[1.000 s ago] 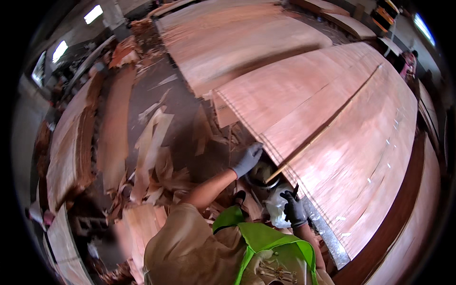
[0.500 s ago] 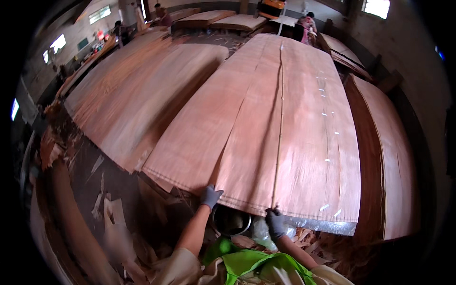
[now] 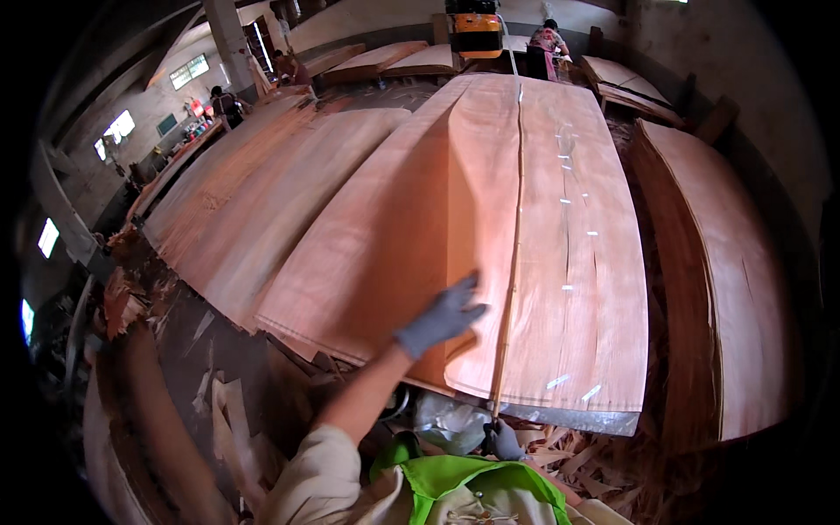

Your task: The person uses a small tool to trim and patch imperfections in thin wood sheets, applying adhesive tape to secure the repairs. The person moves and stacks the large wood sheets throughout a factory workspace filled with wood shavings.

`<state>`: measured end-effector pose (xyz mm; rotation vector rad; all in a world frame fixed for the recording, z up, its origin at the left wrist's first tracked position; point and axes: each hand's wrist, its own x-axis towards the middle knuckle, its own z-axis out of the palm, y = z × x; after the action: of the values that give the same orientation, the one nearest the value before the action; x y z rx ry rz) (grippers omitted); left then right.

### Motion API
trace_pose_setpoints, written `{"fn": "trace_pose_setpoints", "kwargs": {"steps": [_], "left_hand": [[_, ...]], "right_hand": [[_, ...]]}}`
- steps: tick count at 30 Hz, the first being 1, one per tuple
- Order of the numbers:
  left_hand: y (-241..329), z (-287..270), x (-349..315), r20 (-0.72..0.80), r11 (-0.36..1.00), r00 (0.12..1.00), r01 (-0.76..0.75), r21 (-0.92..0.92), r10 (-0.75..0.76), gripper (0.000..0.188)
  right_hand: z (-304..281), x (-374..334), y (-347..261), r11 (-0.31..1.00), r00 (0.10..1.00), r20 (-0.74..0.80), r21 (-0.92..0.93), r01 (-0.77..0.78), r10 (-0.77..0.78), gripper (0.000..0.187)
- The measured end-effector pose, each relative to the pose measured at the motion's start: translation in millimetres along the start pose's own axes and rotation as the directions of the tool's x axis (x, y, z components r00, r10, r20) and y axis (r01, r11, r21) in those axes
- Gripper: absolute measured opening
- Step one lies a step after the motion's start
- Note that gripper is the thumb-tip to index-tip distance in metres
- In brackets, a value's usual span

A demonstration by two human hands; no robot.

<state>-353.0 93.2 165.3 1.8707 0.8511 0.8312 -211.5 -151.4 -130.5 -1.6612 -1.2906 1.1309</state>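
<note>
A long stack of reddish wood veneer sheets (image 3: 350, 284) stretches away in front of me. One veneer sheet (image 3: 464, 210) has its left edge raised and casts a broad shadow to its left. Against that raised edge is my left hand (image 3: 442, 317), in a grey glove, with fingers stretched and apart. My right hand (image 3: 504, 439), also gloved, closes round the near end of a long thin rod (image 3: 510, 319) just off the stack's front edge. The rod lies lengthwise along the sheet. Short white tape pieces (image 3: 558, 381) dot the veneer on the right.
Another veneer stack (image 3: 254, 192) lies left, and one (image 3: 731, 262) stands right. Clear plastic (image 3: 451, 420) and wood scraps (image 3: 577, 455) lie near my body. An orange-and-black machine (image 3: 477, 31) is at the back. One co-worker (image 3: 547, 48) bends at the far right; others are far left.
My left hand has left the front edge and moved farther over the stack, where the sheet's edge has risen. My right hand has drawn back toward me, still on the rod.
</note>
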Motion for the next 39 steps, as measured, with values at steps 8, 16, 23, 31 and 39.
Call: {"fn": "trace_pose_setpoints", "kwargs": {"steps": [8, 16, 23, 31, 39], "left_hand": [[-56.4, 279.9, 61.8, 0.547, 0.714, 0.837, -0.402, 0.573, 0.032, 0.032], [-54.4, 326.4, 17.3, 0.800, 0.834, 0.598, -0.417, 0.362, -0.048, 0.034], [-32.0, 239.1, -56.3, 0.549, 0.949, 0.784, -0.310, -0.057, 0.289, 0.039], [-31.3, 187.8, -178.4, 0.542, 0.925, 0.780, -0.379, 0.010, 0.314, 0.037], [-14.1, 296.4, -148.2, 0.815, 0.692, 0.333, -0.713, -0.112, 0.475, 0.056]], "right_hand": [[-47.2, -4.0, 3.4, 0.968, 0.933, 0.355, 0.207, -0.140, 0.058, 0.020], [-75.3, -25.9, -31.2, 0.942, 0.920, 0.389, 0.290, -0.170, 0.047, 0.029], [-114.2, -46.0, -45.2, 0.915, 0.975, 0.183, 0.356, -0.187, 0.128, 0.028], [-155.6, -33.8, -124.9, 0.826, 0.969, 0.072, -0.510, 0.240, -0.237, 0.024], [-232.0, 41.0, -132.9, 0.887, 0.931, -0.312, -0.351, -0.300, 0.192, 0.040]]}}
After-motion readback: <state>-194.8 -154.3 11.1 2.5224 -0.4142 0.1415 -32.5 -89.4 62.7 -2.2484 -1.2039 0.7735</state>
